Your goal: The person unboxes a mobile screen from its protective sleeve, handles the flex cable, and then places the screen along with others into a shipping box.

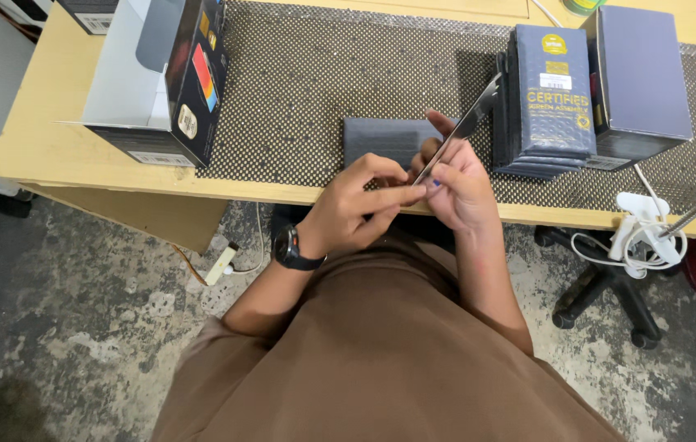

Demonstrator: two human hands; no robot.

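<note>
Hands at frame centre, above the desk (pixel 53 139) edge: right hand (pixel 464 184) curled, grip closed on thin glass panel (pixel 461 131) tilted edge-on; left hand (pixel 356 205) pinching panel's lower corner, watch-banded wrist bent inward.

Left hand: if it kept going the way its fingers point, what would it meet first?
The left hand points right, fingertips already at the thin dark panel; just past it is the right hand. Depth is unclear.

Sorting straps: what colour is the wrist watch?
Black, on the left hand's wrist: watch, head view.
</note>
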